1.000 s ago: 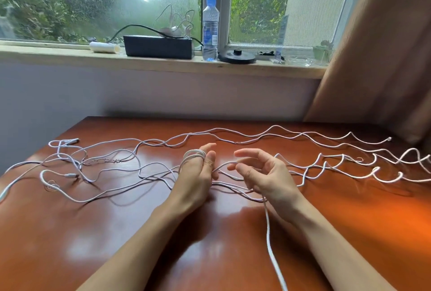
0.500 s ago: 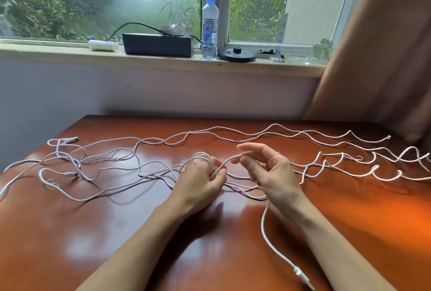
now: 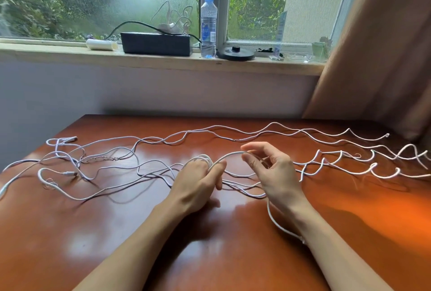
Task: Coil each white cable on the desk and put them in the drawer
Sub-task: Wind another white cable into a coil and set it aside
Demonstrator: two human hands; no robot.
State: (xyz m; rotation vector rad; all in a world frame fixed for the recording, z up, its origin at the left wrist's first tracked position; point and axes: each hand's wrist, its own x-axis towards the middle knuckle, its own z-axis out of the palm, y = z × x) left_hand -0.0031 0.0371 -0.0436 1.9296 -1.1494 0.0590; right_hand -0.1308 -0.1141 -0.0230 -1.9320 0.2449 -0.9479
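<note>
The left hand (image 3: 197, 182) grips the cable loops (image 3: 205, 157) so they cannot slip; the right hand (image 3: 274, 174) pinches the cable (image 3: 229, 154) to wrap more.

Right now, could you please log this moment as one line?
step: coiling white cable | left hand: holds wound coil | right hand: pinches cable | other cables: loose on desk | drawer: unseen
</note>
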